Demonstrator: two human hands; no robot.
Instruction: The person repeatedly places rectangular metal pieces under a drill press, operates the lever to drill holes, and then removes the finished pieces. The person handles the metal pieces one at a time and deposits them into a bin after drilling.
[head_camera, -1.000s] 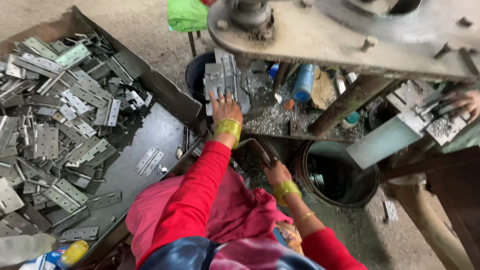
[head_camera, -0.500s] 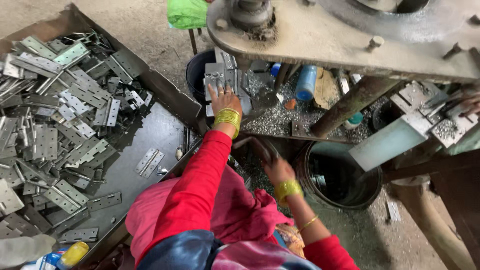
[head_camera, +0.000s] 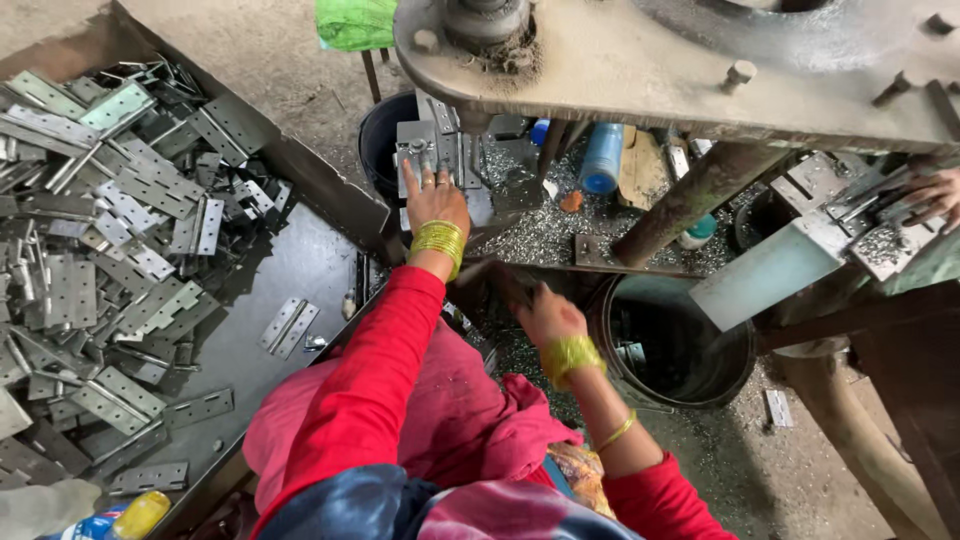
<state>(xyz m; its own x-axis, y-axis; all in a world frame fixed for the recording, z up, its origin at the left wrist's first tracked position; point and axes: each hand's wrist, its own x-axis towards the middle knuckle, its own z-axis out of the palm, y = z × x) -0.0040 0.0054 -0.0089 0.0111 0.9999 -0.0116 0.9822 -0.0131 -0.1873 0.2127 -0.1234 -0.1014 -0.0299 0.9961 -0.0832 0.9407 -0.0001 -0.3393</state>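
Observation:
My left hand (head_camera: 432, 198) reaches forward in a red sleeve with yellow bangles. Its fingers lie flat on a grey metal plate (head_camera: 428, 148) in the press die under the machine. My right hand (head_camera: 545, 313), also with yellow bangles, is closed around a dark lever handle (head_camera: 508, 283) just in front of my lap. Above both hands spreads the big rusty machine frame (head_camera: 640, 70). A heap of grey metal hinge plates (head_camera: 100, 250) fills the tray on my left.
A dark metal tray (head_camera: 290, 265) slopes along my left. A round black bucket (head_camera: 670, 340) stands at my right, another black bucket (head_camera: 385, 140) behind the die. Metal chips cover the floor. Another person's hand (head_camera: 935, 190) works at the right edge on a chip-strewn block.
My left hand has slid a little farther onto the plate in the die. My right hand has stayed on the handle.

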